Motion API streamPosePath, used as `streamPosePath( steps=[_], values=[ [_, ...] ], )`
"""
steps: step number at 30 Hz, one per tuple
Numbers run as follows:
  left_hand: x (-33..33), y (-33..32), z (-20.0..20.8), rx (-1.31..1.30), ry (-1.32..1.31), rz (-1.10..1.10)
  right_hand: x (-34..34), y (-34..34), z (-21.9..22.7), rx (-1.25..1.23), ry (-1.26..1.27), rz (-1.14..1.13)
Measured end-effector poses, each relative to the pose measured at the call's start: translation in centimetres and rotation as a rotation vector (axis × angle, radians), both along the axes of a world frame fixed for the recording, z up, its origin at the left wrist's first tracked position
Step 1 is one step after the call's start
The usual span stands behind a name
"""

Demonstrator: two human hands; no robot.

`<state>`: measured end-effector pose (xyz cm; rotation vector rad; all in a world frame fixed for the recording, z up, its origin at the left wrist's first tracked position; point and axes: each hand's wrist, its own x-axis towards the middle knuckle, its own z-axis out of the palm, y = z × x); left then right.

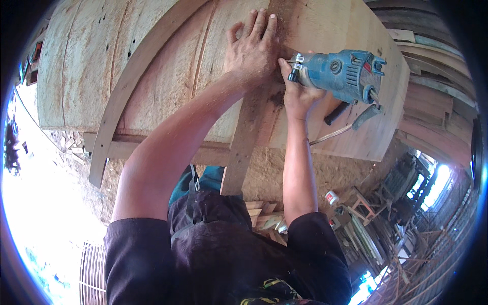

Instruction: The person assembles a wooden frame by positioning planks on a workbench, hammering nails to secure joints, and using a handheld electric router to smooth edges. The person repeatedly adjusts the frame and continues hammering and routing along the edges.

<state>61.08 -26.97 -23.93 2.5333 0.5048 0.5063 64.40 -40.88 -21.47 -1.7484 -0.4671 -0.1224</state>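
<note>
A blue trim router (pixel 333 71) is in my right hand (pixel 299 99), its body pointing right and its base end toward the left. My right thumb shows beside the base, while the other fingers are mostly hidden behind the tool. My left hand (pixel 251 56) lies flat, fingers stretched, on the wooden panel by a straight wooden strip (pixel 246 134). That strip crosses the panel (pixel 361 129) and sticks out over its near edge toward my body. The router's bit is hard to make out. Sawdust lies around the hands and on my left forearm.
A curved wooden strip (pixel 116 109) lies across the panel's left part. The router's cord (pixel 330 134) trails over the near edge, beside a short dark rod (pixel 336 113). Stacked boards (pixel 427 101) stand at the right. Wood scraps and a white tub (pixel 331 197) are below.
</note>
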Motion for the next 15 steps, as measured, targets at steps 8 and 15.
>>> streamPosePath(
  steps=[8,15],
  values=[
    [-0.1,0.1,0.0,-0.02,-0.016,-0.005,2.0,0.8,-0.3,0.022,-0.05,0.038],
    [-0.1,0.2,0.3,0.001,0.014,0.0,3.5,2.1,0.2,0.095,0.023,0.022]
  ],
)
